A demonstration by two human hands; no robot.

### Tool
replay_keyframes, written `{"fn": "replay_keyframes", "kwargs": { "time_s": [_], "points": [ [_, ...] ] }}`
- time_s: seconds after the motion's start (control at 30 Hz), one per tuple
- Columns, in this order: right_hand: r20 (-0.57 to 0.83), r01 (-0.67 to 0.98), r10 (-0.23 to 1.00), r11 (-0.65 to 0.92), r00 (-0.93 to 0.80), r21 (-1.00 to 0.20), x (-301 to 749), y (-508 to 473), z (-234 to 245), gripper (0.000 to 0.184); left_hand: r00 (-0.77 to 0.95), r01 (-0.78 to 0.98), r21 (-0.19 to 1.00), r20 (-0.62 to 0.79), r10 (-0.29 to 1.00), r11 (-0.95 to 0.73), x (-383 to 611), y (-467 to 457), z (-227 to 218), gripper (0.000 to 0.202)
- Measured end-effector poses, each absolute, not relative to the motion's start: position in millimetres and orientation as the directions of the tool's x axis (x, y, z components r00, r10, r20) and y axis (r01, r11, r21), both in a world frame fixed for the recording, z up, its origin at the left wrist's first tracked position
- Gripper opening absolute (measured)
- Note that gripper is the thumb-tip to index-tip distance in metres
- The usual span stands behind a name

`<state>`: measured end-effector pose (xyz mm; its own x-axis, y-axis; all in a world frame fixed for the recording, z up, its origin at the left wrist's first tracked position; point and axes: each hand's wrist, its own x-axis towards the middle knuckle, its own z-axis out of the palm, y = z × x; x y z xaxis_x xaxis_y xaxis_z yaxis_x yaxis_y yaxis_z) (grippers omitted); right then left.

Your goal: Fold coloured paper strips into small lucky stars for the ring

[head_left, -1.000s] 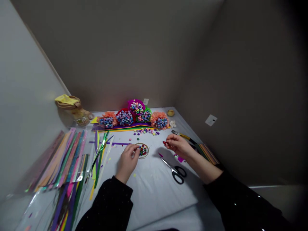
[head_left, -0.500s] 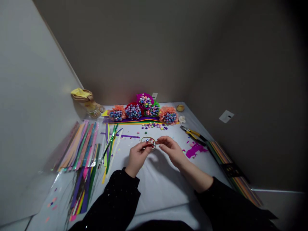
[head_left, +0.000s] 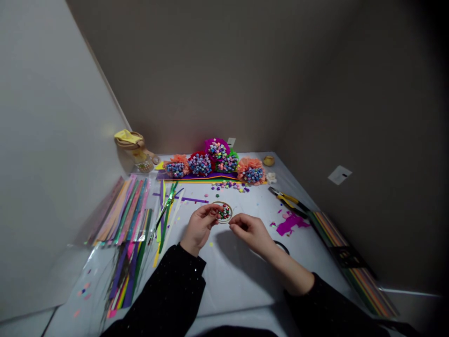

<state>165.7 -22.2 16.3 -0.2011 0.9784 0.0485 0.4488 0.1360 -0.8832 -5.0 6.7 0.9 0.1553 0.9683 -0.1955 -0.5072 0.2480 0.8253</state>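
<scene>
A thin gold-coloured ring point(head_left: 229, 206) is in front of me, with small shiny red, green and silver pieces point(head_left: 225, 213) clustered inside its outline. My left hand point(head_left: 199, 223) is closed in a pinch over the ring's left side, thumb and fingertips against it. Whether the shiny pieces are fixed to the ring cannot be made out. Just below and right of the ring, my right hand point(head_left: 250, 230) has thumb and forefinger pressed together; anything between them is too small to name. A dark round band point(head_left: 282, 246) lies partly hidden behind my right forearm.
Star-filled paper bouquets point(head_left: 199, 164) line the back, with loose paper stars point(head_left: 229, 186) before them. Scissors point(head_left: 164, 206) and paper strips point(head_left: 129, 206) lie left. Yellow-handled pliers point(head_left: 289, 200), purple paper scraps point(head_left: 289, 223) and a strip pack point(head_left: 351, 257) lie right. A jar point(head_left: 143, 163) stands back left.
The view has shifted slightly, so things appear further right. My right hand has moved lower beside the ring, its fingers now pinched. The shiny pieces inside the ring show more clearly.
</scene>
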Motion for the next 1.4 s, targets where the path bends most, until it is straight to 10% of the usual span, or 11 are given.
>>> {"fn": "replay_keyframes", "kwargs": {
  "time_s": [0.57, 1.4],
  "points": [
    [0.044, 0.472, 0.968, 0.160, -0.247, -0.867, 162.5, -32.0, 20.7, 0.011, 0.044, -0.385, 0.923, 0.012, 0.999, 0.006, -4.8, 7.6, -3.5, 0.019],
    [0.250, 0.459, 0.961, 0.277, -0.119, -0.844, 154.7, -38.2, 1.8, 0.012, 0.180, -0.420, 0.898, -0.057, 0.982, 0.129, 1.9, 1.7, -6.0, 0.024]
  ]
}}
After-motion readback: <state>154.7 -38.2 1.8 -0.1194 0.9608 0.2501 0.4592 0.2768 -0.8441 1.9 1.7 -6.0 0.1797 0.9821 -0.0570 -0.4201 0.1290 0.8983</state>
